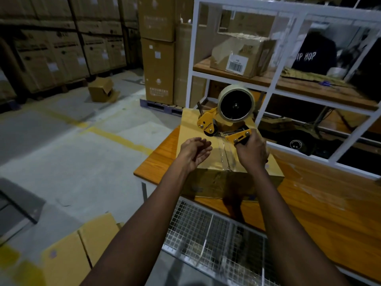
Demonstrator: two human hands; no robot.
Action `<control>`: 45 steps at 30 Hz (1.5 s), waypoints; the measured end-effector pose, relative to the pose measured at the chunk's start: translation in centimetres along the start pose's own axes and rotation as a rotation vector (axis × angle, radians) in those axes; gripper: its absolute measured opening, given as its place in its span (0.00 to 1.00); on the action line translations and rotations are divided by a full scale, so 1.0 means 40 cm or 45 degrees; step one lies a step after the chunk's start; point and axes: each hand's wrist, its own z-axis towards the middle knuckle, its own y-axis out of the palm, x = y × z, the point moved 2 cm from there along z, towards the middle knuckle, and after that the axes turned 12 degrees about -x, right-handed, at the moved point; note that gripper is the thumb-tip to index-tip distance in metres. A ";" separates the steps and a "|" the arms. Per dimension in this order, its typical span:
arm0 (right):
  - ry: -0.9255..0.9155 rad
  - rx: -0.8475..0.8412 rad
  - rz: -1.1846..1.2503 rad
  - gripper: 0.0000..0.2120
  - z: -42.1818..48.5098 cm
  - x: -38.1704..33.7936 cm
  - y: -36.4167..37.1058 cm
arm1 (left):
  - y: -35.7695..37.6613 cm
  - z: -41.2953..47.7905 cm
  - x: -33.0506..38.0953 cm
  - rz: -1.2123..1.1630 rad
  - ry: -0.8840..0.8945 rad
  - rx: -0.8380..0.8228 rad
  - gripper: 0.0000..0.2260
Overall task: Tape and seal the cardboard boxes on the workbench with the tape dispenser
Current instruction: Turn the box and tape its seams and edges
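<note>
Head view: right hand (251, 153) gripped the tape dispenser (224, 117), taping the box (189, 123); left hand's (193, 152) fingers (204, 143) were apart. Tear-off looked next.

- cardboard box (190, 129): plain brown, top flaps closed, sits on the left end of the wooden worktop (158, 159), one corner towards the camera.
- clear tape strip (225, 155): glossy, runs along the box's centre seam and over the near top edge.
- tape dispenser (208, 122): yellow frame, above the far half of the box top, handle gripped by the right hand (252, 152).
- tape roll (236, 104): beige, on a black hub, open side facing the camera, uppermost on the dispenser.
</note>
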 end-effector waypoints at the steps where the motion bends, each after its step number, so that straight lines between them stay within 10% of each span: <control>1: 0.005 -0.006 0.010 0.12 0.002 0.003 0.004 | -0.011 0.002 -0.003 0.037 0.024 0.035 0.10; 6: 0.104 0.025 0.241 0.11 0.032 0.035 -0.030 | -0.108 -0.025 -0.016 0.198 0.106 0.230 0.09; 16: 0.049 0.035 0.010 0.14 0.025 0.035 -0.059 | 0.091 0.001 0.028 -0.083 -0.134 -0.228 0.09; 30: -0.022 -0.046 -0.059 0.12 -0.007 0.079 -0.042 | -0.013 -0.015 0.026 0.377 0.145 0.048 0.15; 45: -0.144 -0.275 -0.284 0.12 -0.034 0.093 0.102 | -0.338 -0.085 -0.029 0.494 -0.056 0.378 0.12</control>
